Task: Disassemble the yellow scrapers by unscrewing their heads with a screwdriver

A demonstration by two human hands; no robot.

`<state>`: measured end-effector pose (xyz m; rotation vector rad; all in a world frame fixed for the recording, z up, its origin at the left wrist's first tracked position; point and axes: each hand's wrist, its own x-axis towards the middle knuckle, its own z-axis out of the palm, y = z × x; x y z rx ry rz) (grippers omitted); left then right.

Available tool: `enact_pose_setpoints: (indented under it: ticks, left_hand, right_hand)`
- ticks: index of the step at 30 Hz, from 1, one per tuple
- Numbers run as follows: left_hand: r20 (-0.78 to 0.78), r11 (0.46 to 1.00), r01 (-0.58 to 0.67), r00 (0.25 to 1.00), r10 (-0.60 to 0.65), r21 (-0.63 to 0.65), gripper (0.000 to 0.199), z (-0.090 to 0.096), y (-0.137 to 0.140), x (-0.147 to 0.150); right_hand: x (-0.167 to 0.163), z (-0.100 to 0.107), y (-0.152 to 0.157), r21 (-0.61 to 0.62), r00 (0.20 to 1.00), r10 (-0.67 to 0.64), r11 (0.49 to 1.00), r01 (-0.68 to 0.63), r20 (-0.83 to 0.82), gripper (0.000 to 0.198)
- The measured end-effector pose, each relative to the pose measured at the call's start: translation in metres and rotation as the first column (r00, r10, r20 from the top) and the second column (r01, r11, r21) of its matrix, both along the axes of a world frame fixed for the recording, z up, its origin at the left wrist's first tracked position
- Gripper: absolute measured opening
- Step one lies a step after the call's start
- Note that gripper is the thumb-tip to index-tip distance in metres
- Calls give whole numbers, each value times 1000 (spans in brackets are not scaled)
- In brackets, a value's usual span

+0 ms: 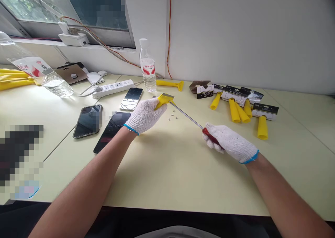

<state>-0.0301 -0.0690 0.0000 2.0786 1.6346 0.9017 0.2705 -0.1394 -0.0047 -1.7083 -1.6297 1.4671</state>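
Note:
My left hand [147, 115], in a white knit glove with a blue cuff, is closed round a yellow scraper [164, 99] with a metal blade along its head. In my gloved right hand [227, 138] is the red handle of a screwdriver [188, 118]. Its long shaft points up and left, and the tip meets or nearly meets the scraper head; the exact contact is too small to tell. Several small screws [172, 115] lie on the table just below the scraper. The scraper's handle is mostly hidden by my left hand.
Packaged yellow scrapers [235, 109] lie at the right, near a brown-and-black package [205, 89]. Another yellow scraper [170, 84] lies behind my left hand, by an upright water bottle [148, 69]. Several phones [88, 121], a power strip [115, 88] and a tilted large bottle [39, 69] occupy the left.

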Motion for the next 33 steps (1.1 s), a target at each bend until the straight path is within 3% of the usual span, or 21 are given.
enact_pose_setpoints:
  ticks: [5, 9, 12, 17, 20, 23, 24, 27, 29, 33]
  left_hand:
    - [-3, 1000, 5, 1000, -5, -9, 44, 1, 1, 0]
    - [-6, 1000, 11, 1000, -11, -7, 43, -1, 1, -1]
    - [7, 1000, -5, 1000, 5, -10, 45, -3, 1, -1]
    - [28, 999, -10, 1000, 11, -42, 44, -2, 2, -2]
    - [15, 998, -10, 1000, 11, -57, 43, -1, 2, -2]
    - [29, 998, -18, 999, 20, -56, 43, -1, 1, -2]
    - [35, 998, -22, 999, 24, -55, 43, 0, 1, -2]
    - [41, 998, -26, 999, 29, -54, 43, 1, 0, -2]
    - [37, 998, -20, 999, 22, -55, 45, 3, -1, -2]
    - [37, 999, -23, 999, 25, -47, 43, 3, -1, -3]
  right_hand:
    - [-2, 2, 0, 140, 961, -51, 990, 13, 271, 49]
    - [1, 5, -2, 66, 994, 52, 996, -58, 95, 58]
    - [1, 3, 0, -32, 1000, 10, 999, -11, -15, 63]
    - [0, 0, 3, 69, 974, -23, 998, 7, 224, 53]
    - [3, 0, 3, -5, 997, 36, 999, -36, 65, 55]
    - [6, 1, 4, -179, 987, -51, 983, 23, -153, 57]
    - [6, 1, 5, -175, 985, -67, 984, 39, -162, 54]
    - [6, 2, 5, 31, 1000, -13, 999, 13, 0, 49]
    - [6, 2, 5, 101, 998, 16, 995, -22, 59, 50]
    - [9, -1, 5, -53, 985, -16, 999, 7, -174, 56]
